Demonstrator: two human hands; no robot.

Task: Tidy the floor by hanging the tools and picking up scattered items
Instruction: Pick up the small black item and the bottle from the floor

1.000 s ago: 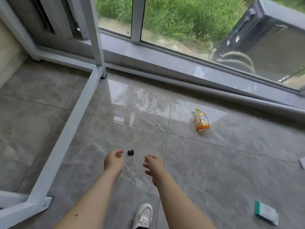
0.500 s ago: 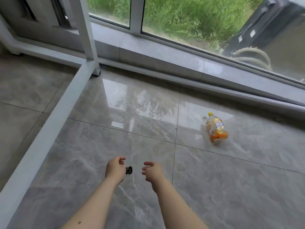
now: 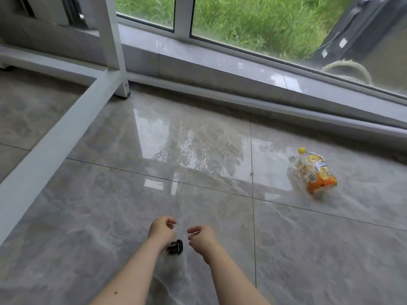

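grey marble-look tile floor [image 3: 92, 216] fills the view, glossy, reflecting the window. glass window wall [image 3: 253, 23] runs across 11 to 2 o'clock, grass behind it. white metal frame [image 3: 50, 139] lies along the floor from 8 toward 11 o'clock, with an upright post near the window sill. plastic drink bottle [image 3: 315, 172], yellow cap, orange label, lies on its side at 3 o'clock, well apart from the hands. both forearms reach in from 6 o'clock. left hand [image 3: 161, 230] and right hand [image 3: 201, 237] hang side by side, apart, fingers loosely curled, neither one gripping anything. small black cap-like part [image 3: 176, 246] rests on the floor between the wrists, just beside the left wrist; whether it touches the wrist, cannot tell.
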